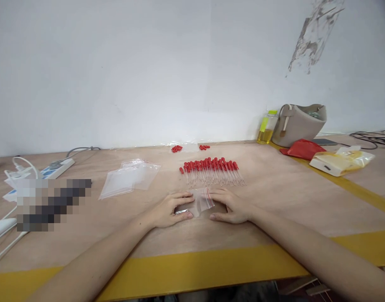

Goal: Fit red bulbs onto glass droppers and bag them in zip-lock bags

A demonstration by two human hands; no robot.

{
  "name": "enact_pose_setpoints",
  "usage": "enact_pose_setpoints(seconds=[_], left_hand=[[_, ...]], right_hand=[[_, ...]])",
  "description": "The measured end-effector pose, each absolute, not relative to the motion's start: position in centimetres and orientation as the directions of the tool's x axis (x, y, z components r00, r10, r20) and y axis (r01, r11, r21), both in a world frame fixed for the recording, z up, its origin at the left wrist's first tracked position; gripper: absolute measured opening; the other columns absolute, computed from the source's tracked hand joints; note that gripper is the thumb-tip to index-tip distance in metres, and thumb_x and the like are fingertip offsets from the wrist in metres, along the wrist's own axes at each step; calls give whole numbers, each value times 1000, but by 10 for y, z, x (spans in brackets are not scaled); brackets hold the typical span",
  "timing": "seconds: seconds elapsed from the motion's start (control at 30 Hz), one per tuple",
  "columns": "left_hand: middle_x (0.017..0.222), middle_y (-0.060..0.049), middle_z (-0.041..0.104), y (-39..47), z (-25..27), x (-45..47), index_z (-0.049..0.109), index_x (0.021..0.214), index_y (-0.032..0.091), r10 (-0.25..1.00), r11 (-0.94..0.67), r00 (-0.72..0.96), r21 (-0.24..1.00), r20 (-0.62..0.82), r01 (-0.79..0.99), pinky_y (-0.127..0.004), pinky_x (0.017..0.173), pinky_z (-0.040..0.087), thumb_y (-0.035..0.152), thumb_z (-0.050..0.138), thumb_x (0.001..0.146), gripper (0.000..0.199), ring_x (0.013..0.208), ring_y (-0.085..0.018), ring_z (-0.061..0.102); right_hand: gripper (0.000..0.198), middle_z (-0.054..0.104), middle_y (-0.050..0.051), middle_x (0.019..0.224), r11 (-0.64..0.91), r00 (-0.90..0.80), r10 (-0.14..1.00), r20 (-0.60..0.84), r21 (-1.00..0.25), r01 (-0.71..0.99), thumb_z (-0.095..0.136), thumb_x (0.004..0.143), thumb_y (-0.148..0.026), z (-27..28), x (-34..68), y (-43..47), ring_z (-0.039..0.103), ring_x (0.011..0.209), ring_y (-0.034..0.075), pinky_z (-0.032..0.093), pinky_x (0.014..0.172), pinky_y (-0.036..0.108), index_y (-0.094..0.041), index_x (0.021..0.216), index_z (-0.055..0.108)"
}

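A small clear zip bag [200, 202] with a red line along its right end lies on the table between my hands. My left hand [173, 209] rests at the bag's left side, thumb and fingers apart, fingertips touching the plastic. At the red-lined end, my right hand [231, 206] lies with its fingers stretched onto the bag and its thumb apart near the table. Just beyond my hands is a row of droppers [211, 170], with red bulbs pointing away and thin clear tubes towards me. Several flat clear zip bags [126, 178] overlap to the left.
Small red pieces [176, 149] lie near the wall. At the right stand a bottle of yellow liquid [265, 130] and a grey bag [299, 126], with a red packet [304, 148] and a yellow-white package [340, 161] nearer. A power strip [58, 167] with cables lies left, beside a blurred patch.
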State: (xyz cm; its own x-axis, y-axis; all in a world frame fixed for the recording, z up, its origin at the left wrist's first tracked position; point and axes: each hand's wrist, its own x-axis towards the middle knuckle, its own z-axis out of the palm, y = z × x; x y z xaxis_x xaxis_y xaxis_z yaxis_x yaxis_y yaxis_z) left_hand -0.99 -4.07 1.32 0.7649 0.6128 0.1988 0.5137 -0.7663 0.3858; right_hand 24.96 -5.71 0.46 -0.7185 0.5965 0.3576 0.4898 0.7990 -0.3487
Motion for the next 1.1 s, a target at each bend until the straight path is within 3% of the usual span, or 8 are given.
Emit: enact_pose_setpoints(seconds=[0.27,0.43,0.57,0.73,0.83,0.9,0.97,1.1], left_hand=[[128,-7,45,-39,11,-7,47,122,22,609,-767,757,418,236,486,-39,99,32,43,53,78,49,118,-22,40],[124,-3,50,-38,15,-10,49,120,25,617,-753,747,461,246,470,-37,98,34,40,51,80,43,116,-20,43],[123,-2,51,-36,17,-15,48,120,25,619,-750,748,461,238,474,-35,99,33,35,46,84,37,115,-18,45],[125,0,49,-35,15,-18,47,122,24,631,-747,739,442,235,497,-34,100,32,30,38,88,35,116,-16,43],[123,0,51,-35,14,-18,48,121,23,644,-736,732,442,222,513,-34,100,32,31,39,88,35,116,-16,43],[123,-1,51,-34,14,-18,49,120,23,650,-729,728,447,217,518,-34,100,33,32,39,88,35,115,-16,44],[123,-1,51,-34,14,-17,49,119,22,651,-726,728,453,214,517,-35,100,34,32,39,88,35,115,-16,44],[123,-2,51,-35,16,-17,51,118,22,649,-727,729,462,217,508,-35,99,34,31,40,87,34,115,-16,44]], right_hand=[[51,42,8,128,844,-790,527,312,-301,444,52,76,-47,8,245,-53,36,118,21,24,98,40,-25,122,47],[33,32,7,135,818,-785,560,266,-329,472,52,75,-49,11,250,-54,34,120,23,17,99,46,-27,98,65],[29,35,6,135,782,-767,592,247,-404,474,54,74,-48,15,254,-54,36,119,24,12,100,48,-25,83,69],[29,53,6,118,717,-701,661,267,-502,484,54,75,-47,14,260,-48,46,110,22,20,99,43,-22,72,69],[34,63,5,94,660,-672,692,262,-607,443,50,78,-45,10,265,-40,56,91,18,36,88,35,-18,67,67],[37,64,3,76,603,-600,752,272,-650,462,47,78,-45,10,269,-30,58,75,16,42,70,28,-16,65,65],[38,61,2,63,526,-440,843,310,-647,552,48,77,-46,13,271,-14,55,62,14,41,58,24,-14,63,64],[29,60,3,63,294,-54,913,405,-560,775,49,75,-39,28,269,30,54,63,15,39,59,25,-16,68,65]])
